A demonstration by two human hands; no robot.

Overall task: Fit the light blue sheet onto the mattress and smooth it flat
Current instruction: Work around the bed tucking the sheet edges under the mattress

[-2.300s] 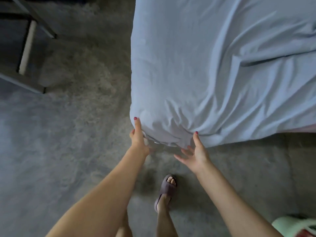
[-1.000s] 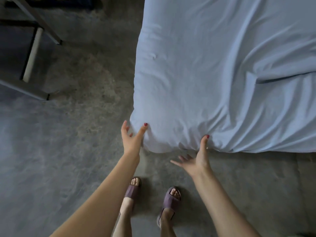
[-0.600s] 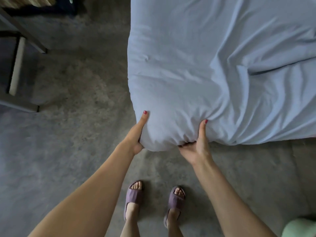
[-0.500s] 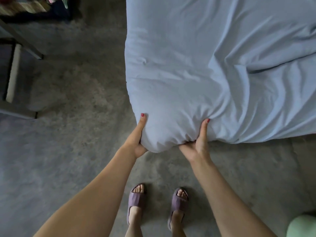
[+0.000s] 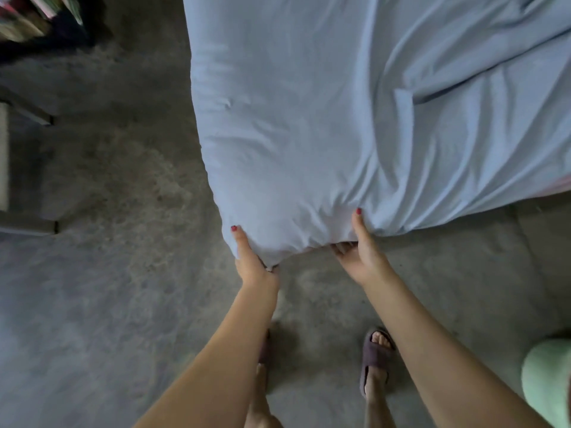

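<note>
The light blue sheet (image 5: 324,118) covers the mattress, with long folds running across its right part. The near corner of the mattress points toward me. My left hand (image 5: 251,262) grips that corner from the left, thumb up on the sheet and fingers tucked under it. My right hand (image 5: 358,251) grips the same corner from the right, thumb on top and fingers curled beneath the hem. A strip of pink mattress (image 5: 567,188) shows under the sheet at the right edge.
Bare grey concrete floor (image 5: 108,273) surrounds the bed. A metal frame (image 5: 27,223) stands at the left edge, and a dark shelf with colourful items (image 5: 37,17) sits top left. My sandalled foot (image 5: 375,353) stands just below the corner. A pale green object (image 5: 547,381) lies bottom right.
Both hands went from open and hovering by the corner to gripping it from either side. The view has shifted, so the corner now sits further right and tilted.
</note>
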